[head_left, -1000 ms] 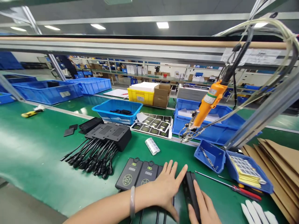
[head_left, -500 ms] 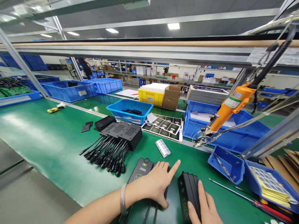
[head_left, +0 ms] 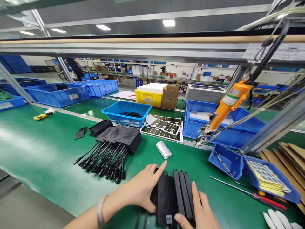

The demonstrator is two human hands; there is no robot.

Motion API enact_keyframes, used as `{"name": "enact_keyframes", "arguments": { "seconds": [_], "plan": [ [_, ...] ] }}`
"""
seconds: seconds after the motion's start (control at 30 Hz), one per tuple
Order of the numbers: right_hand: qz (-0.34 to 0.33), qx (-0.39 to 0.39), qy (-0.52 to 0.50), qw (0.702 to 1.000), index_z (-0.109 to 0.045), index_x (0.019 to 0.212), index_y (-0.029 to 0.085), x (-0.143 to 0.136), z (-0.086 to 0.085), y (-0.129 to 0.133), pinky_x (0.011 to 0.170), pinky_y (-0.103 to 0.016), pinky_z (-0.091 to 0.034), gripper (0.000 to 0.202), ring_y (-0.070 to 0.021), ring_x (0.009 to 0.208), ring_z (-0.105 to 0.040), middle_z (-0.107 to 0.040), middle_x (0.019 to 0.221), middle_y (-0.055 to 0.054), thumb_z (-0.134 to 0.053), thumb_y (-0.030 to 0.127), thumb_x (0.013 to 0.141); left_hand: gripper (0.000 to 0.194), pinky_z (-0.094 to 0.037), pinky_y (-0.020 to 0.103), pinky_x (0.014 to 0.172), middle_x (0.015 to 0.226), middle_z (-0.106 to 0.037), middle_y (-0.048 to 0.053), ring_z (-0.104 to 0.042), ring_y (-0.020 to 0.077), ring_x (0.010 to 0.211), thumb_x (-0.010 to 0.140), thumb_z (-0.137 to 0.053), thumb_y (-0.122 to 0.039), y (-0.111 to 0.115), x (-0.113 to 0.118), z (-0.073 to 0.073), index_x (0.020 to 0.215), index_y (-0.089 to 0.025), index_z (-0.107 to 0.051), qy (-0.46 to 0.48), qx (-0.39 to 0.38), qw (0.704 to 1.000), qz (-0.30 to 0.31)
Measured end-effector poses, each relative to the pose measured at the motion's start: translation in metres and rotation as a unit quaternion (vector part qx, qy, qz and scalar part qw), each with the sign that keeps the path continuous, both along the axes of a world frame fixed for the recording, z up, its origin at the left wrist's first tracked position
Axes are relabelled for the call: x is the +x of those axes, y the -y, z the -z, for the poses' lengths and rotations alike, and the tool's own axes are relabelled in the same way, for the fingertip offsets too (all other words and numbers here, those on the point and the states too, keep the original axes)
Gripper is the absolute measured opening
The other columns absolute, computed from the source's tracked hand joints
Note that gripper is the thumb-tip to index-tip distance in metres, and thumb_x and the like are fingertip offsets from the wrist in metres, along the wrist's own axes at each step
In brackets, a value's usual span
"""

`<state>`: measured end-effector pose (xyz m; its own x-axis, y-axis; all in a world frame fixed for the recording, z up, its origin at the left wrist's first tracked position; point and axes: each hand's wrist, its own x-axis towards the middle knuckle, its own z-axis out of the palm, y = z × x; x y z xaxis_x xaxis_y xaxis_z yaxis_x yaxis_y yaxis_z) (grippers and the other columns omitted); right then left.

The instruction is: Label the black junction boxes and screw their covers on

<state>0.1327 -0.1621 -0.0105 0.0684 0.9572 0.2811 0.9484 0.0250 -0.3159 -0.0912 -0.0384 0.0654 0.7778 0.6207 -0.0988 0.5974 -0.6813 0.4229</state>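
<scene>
Several black flat devices [head_left: 166, 200] stand side by side on edge or tilted on the green table at the bottom centre. My left hand [head_left: 144, 187] is against their left side, thumb and fingers round the leftmost one. My right hand [head_left: 200, 211] grips the group from the right, thumb in front and fingers along the side. Dark cables hang toward the bottom edge. A white label roll [head_left: 163, 150] lies just beyond. To the left, a block of black devices [head_left: 121, 136] has many black cables [head_left: 105, 162] fanned toward me.
A blue basket [head_left: 128, 119], label sheets [head_left: 164, 127] and a blue bin [head_left: 190, 127] stand behind. An orange screwdriver [head_left: 226, 105] hangs at right, above small blue trays [head_left: 226, 162]. A long screwdriver [head_left: 269, 202] and white glove [head_left: 277, 219] lie at right.
My right hand has moved left with its black devices, which now stand against the ones at my left hand. My left hand has shifted left and closed in on them. The view has turned slightly right.
</scene>
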Motion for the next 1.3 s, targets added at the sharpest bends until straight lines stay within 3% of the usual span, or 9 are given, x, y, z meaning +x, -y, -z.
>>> {"name": "enact_keyframes", "arguments": {
  "seconds": [0.13, 0.27, 0.43, 0.6, 0.73, 0.9, 0.97, 1.13, 1.3],
  "plan": [
    [-0.057, -0.032, 0.047, 0.997, 0.025, 0.152, 0.016, 0.009, 0.003, -0.002, 0.053, -0.028, -0.058, 0.108, -0.0303, 0.090, -0.071, -0.060, 0.117, -0.020, -0.050, 0.061, 0.089, 0.151, -0.045, 0.053, 0.102, 0.139, -0.037, 0.016, -0.041, 0.0392, 0.127, 0.050, -0.089, -0.043, 0.021, 0.016, 0.009, 0.154, -0.030, 0.019, 0.113, -0.066, 0.991, -0.022],
    [-0.020, -0.049, 0.081, 0.995, 0.018, 0.153, 0.004, 0.008, -0.003, -0.001, 0.064, -0.038, -0.061, 0.117, -0.0370, 0.095, -0.067, -0.059, 0.115, -0.024, -0.053, 0.067, 0.082, 0.146, -0.042, 0.054, 0.106, 0.142, -0.030, 0.016, -0.040, 0.0391, 0.131, 0.053, -0.087, -0.059, 0.034, 0.036, 0.035, 0.155, -0.031, 0.013, 0.220, -0.087, 0.970, -0.052],
    [0.045, -0.192, 0.037, 0.980, -0.017, 0.153, -0.005, -0.005, -0.048, -0.009, 0.092, -0.050, -0.052, 0.103, -0.0404, 0.115, -0.056, -0.053, 0.131, -0.028, -0.054, 0.056, 0.080, 0.153, -0.046, 0.059, 0.099, 0.141, -0.030, 0.017, -0.042, 0.0426, 0.129, 0.046, -0.086, -0.067, 0.038, 0.049, 0.056, 0.155, -0.032, 0.016, 0.250, -0.087, 0.962, -0.066],
    [0.016, -0.293, 0.029, 0.956, -0.011, 0.156, 0.003, -0.002, -0.086, -0.010, 0.104, -0.051, -0.043, 0.100, -0.0381, 0.124, -0.049, -0.046, 0.141, -0.023, -0.057, 0.036, 0.074, 0.148, -0.027, 0.058, 0.116, 0.156, -0.020, 0.019, -0.022, 0.0419, 0.145, 0.046, -0.077, -0.081, 0.015, 0.039, 0.039, 0.158, -0.024, 0.001, 0.256, -0.189, 0.947, -0.037],
    [-0.039, -0.243, 0.022, 0.969, -0.012, 0.157, 0.008, 0.021, -0.051, 0.005, 0.105, -0.056, -0.041, 0.101, -0.0410, 0.130, -0.043, -0.042, 0.147, -0.022, -0.059, 0.038, 0.073, 0.152, -0.009, 0.053, 0.122, 0.165, -0.004, 0.018, -0.005, 0.0397, 0.151, 0.042, -0.077, -0.083, 0.004, 0.042, 0.038, 0.158, -0.017, -0.006, 0.220, -0.269, 0.937, 0.032],
    [-0.028, -0.103, 0.086, 0.991, 0.012, 0.155, 0.010, 0.023, -0.001, 0.019, 0.094, -0.065, -0.045, 0.119, -0.0474, 0.119, -0.048, -0.046, 0.138, -0.028, -0.067, 0.042, 0.072, 0.149, -0.009, 0.049, 0.122, 0.165, -0.002, 0.013, -0.007, 0.0359, 0.151, 0.045, -0.079, -0.081, 0.016, 0.054, 0.053, 0.158, -0.018, -0.004, 0.242, -0.273, 0.929, 0.059],
    [0.009, -0.147, 0.076, 0.986, -0.001, 0.156, 0.005, 0.011, -0.014, 0.016, 0.093, -0.066, -0.043, 0.118, -0.0491, 0.116, -0.048, -0.047, 0.135, -0.030, -0.070, 0.037, 0.066, 0.145, -0.009, 0.048, 0.122, 0.165, -0.005, 0.012, -0.009, 0.0354, 0.151, 0.047, -0.077, -0.081, 0.020, 0.056, 0.056, 0.158, -0.019, -0.007, 0.249, -0.267, 0.929, 0.061],
    [0.060, -0.300, -0.029, 0.952, -0.018, 0.156, 0.006, 0.004, -0.089, 0.019, 0.107, -0.063, -0.033, 0.108, -0.0446, 0.125, -0.040, -0.042, 0.142, -0.025, -0.068, 0.028, 0.063, 0.123, -0.012, 0.050, 0.122, 0.166, -0.007, 0.004, -0.013, 0.0353, 0.150, 0.059, -0.067, -0.084, 0.018, 0.057, 0.051, 0.157, -0.032, -0.014, 0.265, -0.247, 0.927, 0.100],
    [0.178, -0.178, -0.013, 0.968, -0.011, 0.157, 0.013, 0.063, -0.116, 0.107, 0.107, -0.056, -0.038, 0.109, -0.0391, 0.127, -0.041, -0.039, 0.142, -0.021, -0.069, 0.037, 0.069, 0.087, -0.032, 0.051, 0.116, 0.162, -0.026, -0.005, -0.027, 0.0347, 0.146, 0.077, -0.064, -0.070, -0.013, 0.048, 0.065, 0.152, -0.046, -0.026, 0.309, -0.232, 0.920, 0.062]
  ]
}}
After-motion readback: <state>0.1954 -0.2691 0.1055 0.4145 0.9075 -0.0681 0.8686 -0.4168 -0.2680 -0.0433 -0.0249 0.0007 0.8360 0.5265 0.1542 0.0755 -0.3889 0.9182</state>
